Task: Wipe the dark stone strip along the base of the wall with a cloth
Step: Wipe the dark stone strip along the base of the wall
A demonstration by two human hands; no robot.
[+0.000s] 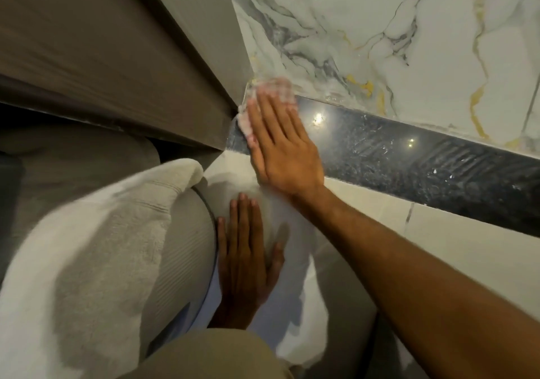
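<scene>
Right hand (280, 148) flat, fingers straight, pressing cloth (273, 91) onto left end of dark strip (409, 159), at the corner. Left hand (245, 250) open, flat on the near white surface (292, 291), holding nothing.

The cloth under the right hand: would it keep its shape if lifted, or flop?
The cloth probably flops: it bunches unevenly around the right hand. It looks thin and light, so likely slides easily on the glossy dark stone strip, though blur hides its weave.
</scene>
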